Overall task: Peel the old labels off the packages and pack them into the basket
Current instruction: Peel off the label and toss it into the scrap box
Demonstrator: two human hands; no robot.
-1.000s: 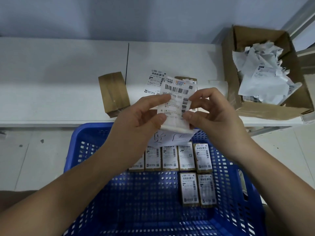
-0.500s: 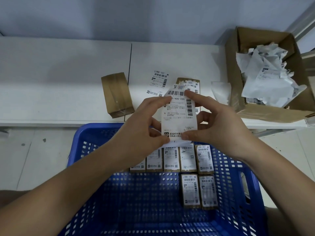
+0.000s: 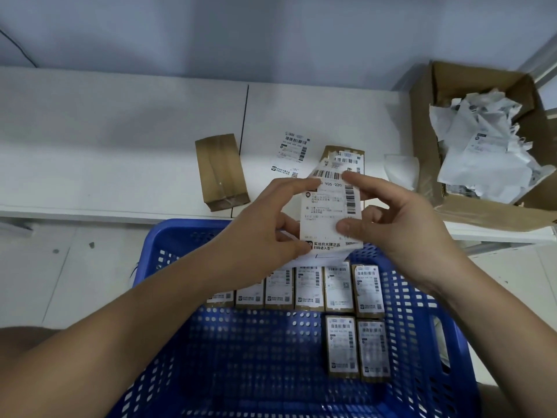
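Note:
I hold a small package with a white barcode label (image 3: 327,206) above the far rim of the blue basket (image 3: 180,254). My left hand (image 3: 265,227) grips its left side between thumb and fingers. My right hand (image 3: 391,224) pinches the label, forefinger at its top edge and thumb near its bottom. Several labelled packages (image 3: 337,289) lie in rows in the basket. On the white shelf (image 3: 120,146) a brown package without a label (image 3: 221,171) lies at the left, and a labelled package (image 3: 346,156) lies behind my fingers.
A loose label (image 3: 291,153) lies flat on the shelf. An open cardboard box (image 3: 431,116) at the right holds crumpled peeled labels (image 3: 488,146). A white scrap (image 3: 402,173) lies beside the box. Pale floor shows to the left of the basket.
The label has gone from standing bent above the package to lying flat against it. Both hands shifted their hold, the right forefinger moving to the label's top edge.

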